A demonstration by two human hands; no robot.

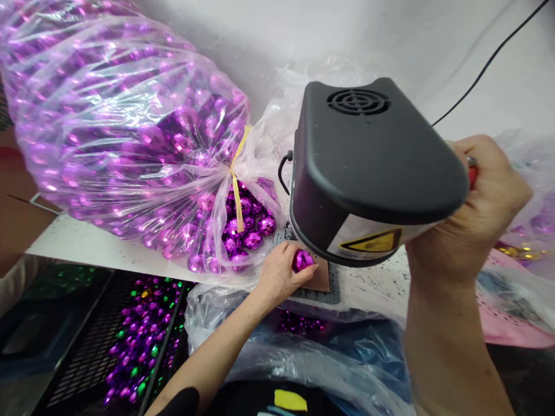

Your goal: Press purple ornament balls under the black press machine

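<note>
Purple faceted ball (302,259) is sitting pinched in the left hand's (277,276) fingertips, right over the small brown plate (319,281) under the black machine head (373,156). The right hand (481,199) is wrapping tight around a red-tipped handle (472,171) at the machine's side. Just left, a clear bag (130,133) stuffed with the same balls is lying on the speckled white surface (87,242).

The ball (302,260) is glossy purple, mirror-faceted. At 10 o'clock a clear bag (130,133) shows purple, with a yellow tie (236,179). The machine (373,156) is black, its label (375,241) yellow. The counter (381,280) is white, speckled black. At 4 o'clock lies a pink sheet (511,323).
</note>
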